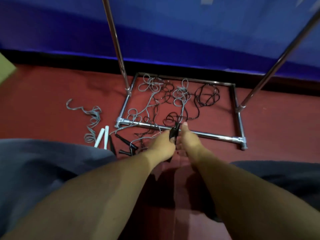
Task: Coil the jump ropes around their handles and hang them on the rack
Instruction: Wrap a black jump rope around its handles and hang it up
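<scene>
- Hands meet just in front of the rack's near base bar: the left hand [161, 146] has its fingers curled round a pair of black handles [174, 134], and the right hand [187, 142] closes on the same handles from the other side, thumb tip raised toward the bar.
- Black rope [207, 96] runs from those handles back over the bar into the base frame, where it lies in loose loops toward the far right corner.
- Grey rope [181, 94] is tangled with the black inside the frame, and some strands cross the near bar toward the person.
- Chrome rack [207, 135] stands on the red floor [52, 94]; its two uprights rise out of view at the top edge, leaving an open gap between them above the ropes.
- White handles [102, 137] lie side by side left of the frame, with a second grey rope [92, 121] curling away from them.
- More black handles [123, 141] are scattered between the white pair and the left hand.
- Blue wall [173, 32] closes the space just behind the rack.
- Bare floor lies to the right of the frame.
</scene>
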Motion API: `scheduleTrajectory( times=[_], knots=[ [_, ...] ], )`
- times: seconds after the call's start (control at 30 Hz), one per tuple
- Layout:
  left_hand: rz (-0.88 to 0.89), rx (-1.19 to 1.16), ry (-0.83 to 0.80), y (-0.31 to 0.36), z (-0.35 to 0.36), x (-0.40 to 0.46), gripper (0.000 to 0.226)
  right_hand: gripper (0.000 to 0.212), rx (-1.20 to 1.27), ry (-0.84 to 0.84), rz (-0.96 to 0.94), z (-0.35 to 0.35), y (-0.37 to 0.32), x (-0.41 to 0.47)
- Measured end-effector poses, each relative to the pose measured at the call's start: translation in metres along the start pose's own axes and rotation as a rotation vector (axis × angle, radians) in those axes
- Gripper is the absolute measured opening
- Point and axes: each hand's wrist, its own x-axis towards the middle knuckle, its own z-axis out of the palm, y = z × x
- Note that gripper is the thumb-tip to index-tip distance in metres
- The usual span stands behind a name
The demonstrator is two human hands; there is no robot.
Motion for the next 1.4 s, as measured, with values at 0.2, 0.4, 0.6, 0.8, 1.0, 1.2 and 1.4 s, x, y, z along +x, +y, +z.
scheduleTrajectory(
  times=[0.2,0.4,0.6,0.8,1.0,1.2,1.4],
  knots=[
    [0.283,0.055,0.086,0.105,-0.092,-0.026,0.017,0.066,0.05,0.025,-0.327,-0.034,-0.125,-0.069],
    [0.489,0.102,0.046,0.166,-0.176,-0.068,0.023,0.053,0.077,0.029,-0.582,-0.084,-0.207,-0.141],
    [0.53,-0.159,-0.201,0.189,-0.188,-0.093,0.02,0.039,-0.005,0.326,-0.822,-0.103,-0.206,-0.167],
    [0.516,-0.114,-0.301,0.193,-0.19,-0.083,0.018,0.037,-0.286,0.487,-0.957,-0.125,-0.209,-0.156],
    [0.529,-0.158,-0.369,0.197,-0.192,-0.071,0.017,0.036,-0.417,0.135,-0.983,-0.14,-0.212,-0.149],
    [0.526,-0.186,-0.376,0.207,-0.195,-0.073,0.015,0.038,-0.174,-0.068,-0.943,-0.133,-0.215,-0.165],
    [0.507,-0.157,-0.342,0.207,-0.199,-0.083,0.012,0.032,-0.212,-0.123,-0.873,-0.138,-0.21,-0.174]
  ],
)
